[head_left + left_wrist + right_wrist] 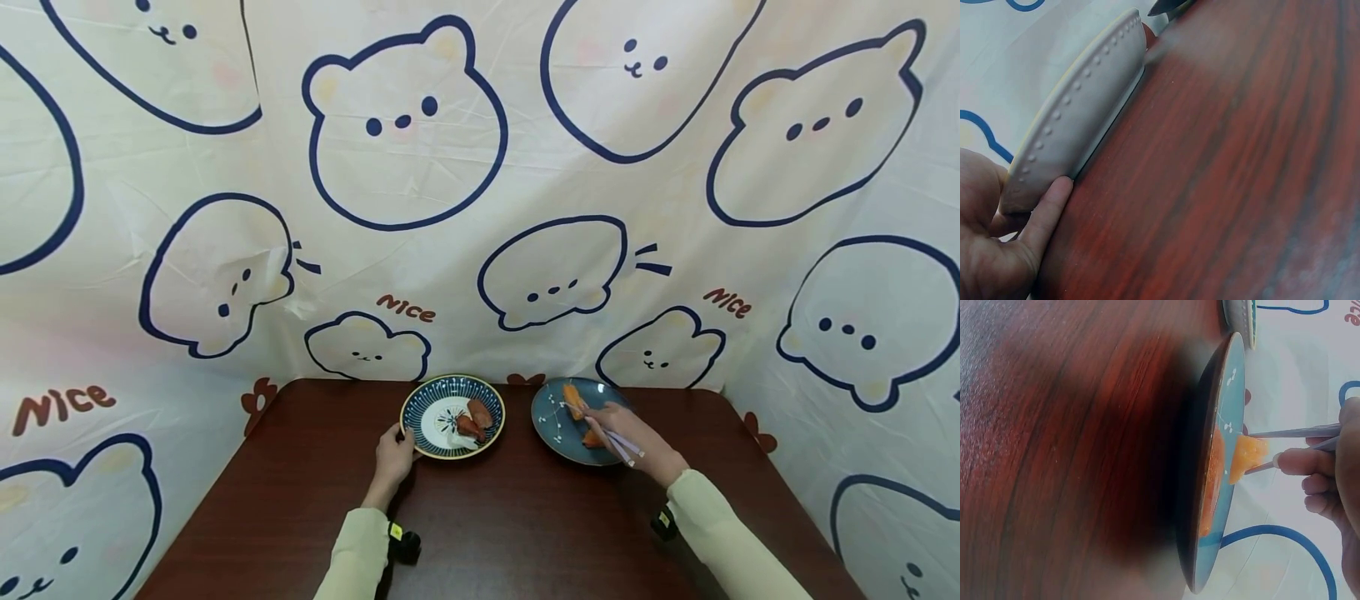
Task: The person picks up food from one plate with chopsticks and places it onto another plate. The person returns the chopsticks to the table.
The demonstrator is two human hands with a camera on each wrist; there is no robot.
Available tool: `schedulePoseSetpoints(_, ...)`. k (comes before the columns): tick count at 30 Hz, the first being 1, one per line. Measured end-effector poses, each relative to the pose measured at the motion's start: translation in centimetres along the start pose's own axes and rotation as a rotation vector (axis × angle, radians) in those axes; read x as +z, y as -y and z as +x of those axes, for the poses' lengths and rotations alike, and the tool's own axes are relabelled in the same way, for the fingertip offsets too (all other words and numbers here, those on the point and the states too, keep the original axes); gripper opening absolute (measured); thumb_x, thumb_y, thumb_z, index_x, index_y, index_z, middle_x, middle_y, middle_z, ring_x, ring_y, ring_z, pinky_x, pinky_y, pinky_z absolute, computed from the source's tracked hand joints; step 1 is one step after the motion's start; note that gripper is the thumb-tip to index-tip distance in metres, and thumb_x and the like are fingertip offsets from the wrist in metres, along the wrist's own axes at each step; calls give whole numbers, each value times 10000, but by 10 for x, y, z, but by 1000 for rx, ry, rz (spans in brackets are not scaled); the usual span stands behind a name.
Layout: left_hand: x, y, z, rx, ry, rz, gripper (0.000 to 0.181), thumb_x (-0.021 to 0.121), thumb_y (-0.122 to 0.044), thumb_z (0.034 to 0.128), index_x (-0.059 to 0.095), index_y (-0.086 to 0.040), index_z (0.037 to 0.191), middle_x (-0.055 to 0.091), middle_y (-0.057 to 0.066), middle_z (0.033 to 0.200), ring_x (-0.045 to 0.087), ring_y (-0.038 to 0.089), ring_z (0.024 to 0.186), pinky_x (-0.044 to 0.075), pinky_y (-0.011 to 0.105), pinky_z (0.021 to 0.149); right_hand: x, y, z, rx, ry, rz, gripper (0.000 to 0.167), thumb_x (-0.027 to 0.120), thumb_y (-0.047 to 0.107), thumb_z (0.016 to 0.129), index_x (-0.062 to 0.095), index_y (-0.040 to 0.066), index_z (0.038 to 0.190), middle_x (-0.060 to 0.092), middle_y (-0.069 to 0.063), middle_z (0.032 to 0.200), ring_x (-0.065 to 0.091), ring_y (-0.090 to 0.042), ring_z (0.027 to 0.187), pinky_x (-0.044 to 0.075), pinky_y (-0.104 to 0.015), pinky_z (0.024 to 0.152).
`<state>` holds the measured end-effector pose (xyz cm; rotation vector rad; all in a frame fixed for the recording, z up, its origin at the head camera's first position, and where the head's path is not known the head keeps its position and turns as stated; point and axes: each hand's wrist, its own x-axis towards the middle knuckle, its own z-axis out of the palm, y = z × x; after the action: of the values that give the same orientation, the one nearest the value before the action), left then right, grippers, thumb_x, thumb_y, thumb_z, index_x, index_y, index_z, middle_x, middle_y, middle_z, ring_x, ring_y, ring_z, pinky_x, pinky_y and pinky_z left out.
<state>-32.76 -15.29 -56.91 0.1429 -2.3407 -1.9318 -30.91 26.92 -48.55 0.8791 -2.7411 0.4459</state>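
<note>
"Starting at the left, what might go wrong?"

"The left hand [393,457] is clamped on the near-left rim of a patterned plate [433,421], one fingertip [1059,189] against its outer wall. Two browned food pieces [480,413] sit toward the plate's right side. If that hand lifted its side, I think the pieces could slide off."

"And to the right?"

"The right hand [628,429] is clamped on chopsticks [622,447], whose tips pinch an orange piece [573,402] at a blue plate [550,427]. I cannot tell whether it is clear of the surface. The sticks look slim, so an uneven squeeze could let it twist free. A second piece [592,439] lies under the hand and could be nudged."

"Where are the edges and the room?"

"The patterned plate sits close to the far edge of the counter [517,517], with printed cloth [450,275] behind. A narrow gap separates the plates; dropped food could land there. The blue plate is also near that edge. Nearer the viewer, open wood stretches between the sleeves [356,550], giving more room."
</note>
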Motion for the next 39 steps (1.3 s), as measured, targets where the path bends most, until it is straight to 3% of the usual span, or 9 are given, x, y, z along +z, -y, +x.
schedulePoseSetpoints(14, 0, 2, -1, -7, 10, 0, 443, 396, -130, 1096, 418, 111, 1468, 610, 304, 1212, 672, 361, 1052, 627, 378, 826, 5, 3, 3, -5, 0, -5, 303, 532, 180, 1058, 708, 45, 1265, 475, 105, 748, 418, -29, 649, 422, -171, 559)
schedulePoseSetpoints(26, 1, 2, 1, 4, 1, -13, 435, 393, -105, 1089, 423, 124, 1458, 609, 315, 1213, 673, 363, 1058, 629, 385, 828, 5, 11, 4, -125, -100, -69, 290, 533, 141, 1052, 711, 1, 1233, 547, 100, 747, 429, -24, 682, 415, -156, 559)
schedulePoseSetpoints(33, 1, 2, 1, 4, -2, -11, 438, 400, -108, 1088, 421, 130, 1455, 612, 318, 1211, 681, 354, 1041, 631, 366, 809, 5, 14, 6, -92, -51, -32, 305, 514, 164, 1066, 698, 32, 1269, 518, 136, 757, 423, -16, 679, 403, -156, 556)
schedulePoseSetpoints(39, 1, 2, 1, 4, 3, -20, 441, 398, -112, 1091, 414, 127, 1462, 603, 318, 1219, 673, 368, 1059, 629, 366, 822, 6, 14, 8, -116, -72, -41, 298, 533, 163, 1057, 709, 37, 1262, 489, 138, 757, 407, -10, 668, 391, -148, 543)
